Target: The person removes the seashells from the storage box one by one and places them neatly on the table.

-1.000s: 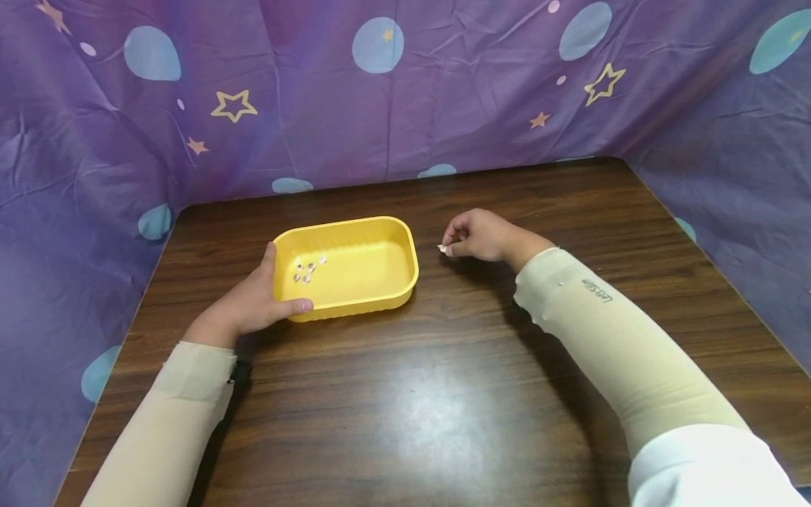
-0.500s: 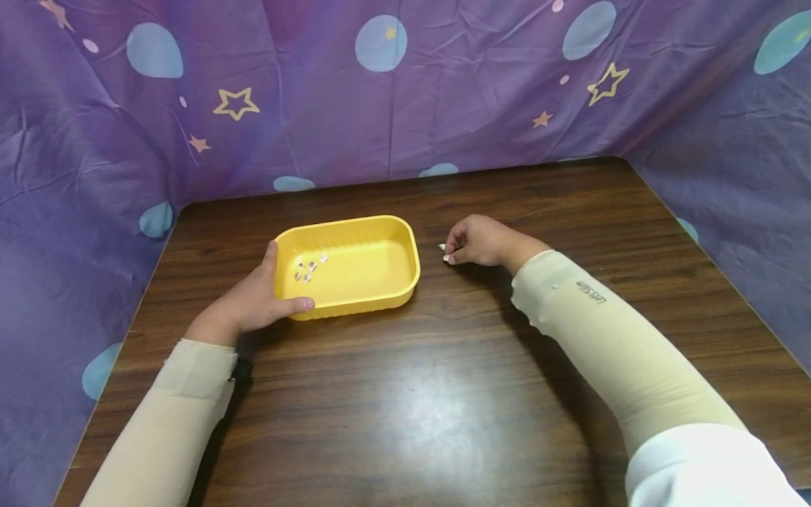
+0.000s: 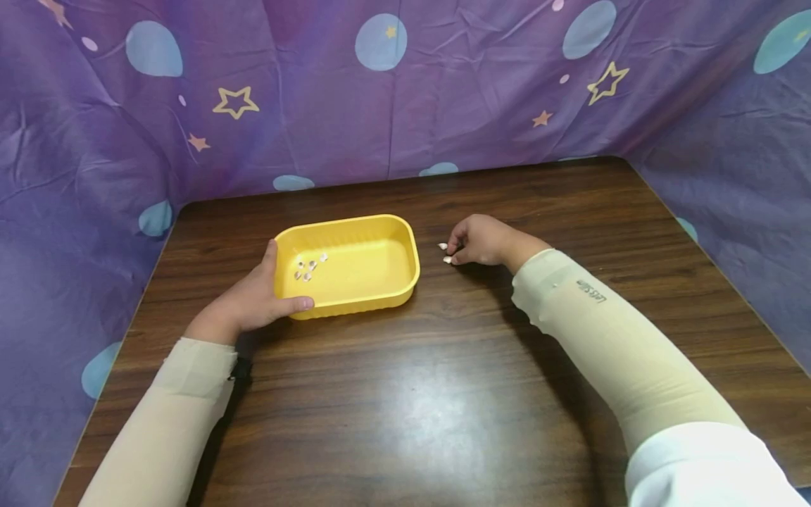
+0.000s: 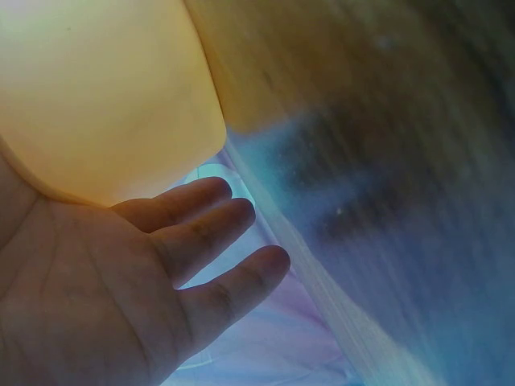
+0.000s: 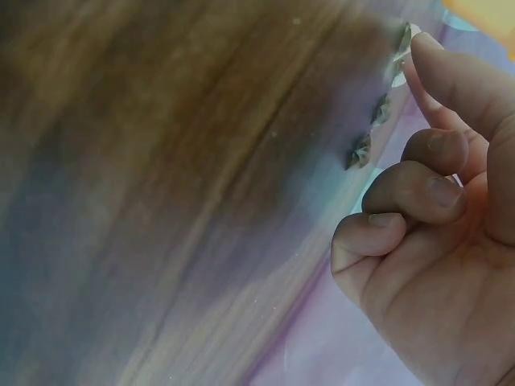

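Observation:
A yellow tray (image 3: 386, 306) stands on the brown table; several small white shell-like pieces (image 3: 307, 276) lie in its left part. My left hand (image 3: 250, 292) grips the tray's left end, thumb along the front rim. In the left wrist view three straight fingers (image 4: 205, 229) extend below it. Right of the tray, my right hand (image 3: 484, 241) has its thumb and index fingertips at two white shells (image 3: 448, 260). I cannot tell whether either is pinched. In the right wrist view the other fingers are curled, and several shells (image 5: 360, 153) form a row on the table.
The wood-grain table (image 3: 405, 394) reaches back to a purple cloth (image 3: 317, 91) with stars and balloons. More cloth (image 3: 741, 162) hangs along the right side. A pale sleeve covers each forearm.
My right hand has lowered slightly toward me, then drawn back a little to the right, so two separate shells now show at its fingertips. The left hand and tray stay put.

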A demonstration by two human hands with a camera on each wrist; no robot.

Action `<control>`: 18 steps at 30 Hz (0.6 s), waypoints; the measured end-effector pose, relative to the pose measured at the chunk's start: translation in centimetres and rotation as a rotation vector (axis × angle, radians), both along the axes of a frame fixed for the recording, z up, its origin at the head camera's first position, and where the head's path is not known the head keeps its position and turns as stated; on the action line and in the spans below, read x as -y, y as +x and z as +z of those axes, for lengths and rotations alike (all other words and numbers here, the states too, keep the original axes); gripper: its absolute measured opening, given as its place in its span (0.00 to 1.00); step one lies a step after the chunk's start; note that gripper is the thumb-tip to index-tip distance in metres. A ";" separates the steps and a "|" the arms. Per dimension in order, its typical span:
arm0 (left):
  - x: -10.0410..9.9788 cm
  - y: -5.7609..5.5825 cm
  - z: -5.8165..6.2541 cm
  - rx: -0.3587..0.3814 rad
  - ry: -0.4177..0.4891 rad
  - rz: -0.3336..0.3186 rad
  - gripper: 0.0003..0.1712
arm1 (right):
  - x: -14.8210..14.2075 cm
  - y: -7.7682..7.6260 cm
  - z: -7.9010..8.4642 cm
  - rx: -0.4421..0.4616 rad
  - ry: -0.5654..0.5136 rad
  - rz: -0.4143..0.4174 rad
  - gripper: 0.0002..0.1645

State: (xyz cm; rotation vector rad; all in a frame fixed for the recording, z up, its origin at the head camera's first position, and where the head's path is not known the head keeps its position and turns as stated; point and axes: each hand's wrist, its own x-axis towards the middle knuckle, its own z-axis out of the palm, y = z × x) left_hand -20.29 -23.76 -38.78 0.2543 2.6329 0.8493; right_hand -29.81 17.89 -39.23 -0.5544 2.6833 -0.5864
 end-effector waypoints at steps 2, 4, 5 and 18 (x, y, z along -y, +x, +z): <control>0.0 0.0 0.0 -0.002 -0.001 -0.001 0.81 | 0.0 0.0 0.0 0.003 -0.002 -0.001 0.05; 0.0 0.0 0.0 -0.004 -0.005 -0.002 0.81 | 0.0 0.0 -0.1 0.007 0.000 -0.001 0.05; 0.0 0.0 0.0 -0.004 -0.006 -0.002 0.81 | 0.0 0.0 -0.1 0.010 0.001 -0.003 0.04; 0.0 -0.1 0.1 0.011 -0.010 0.006 0.82 | 0.4 -0.4 -0.4 -0.001 0.031 -0.023 0.04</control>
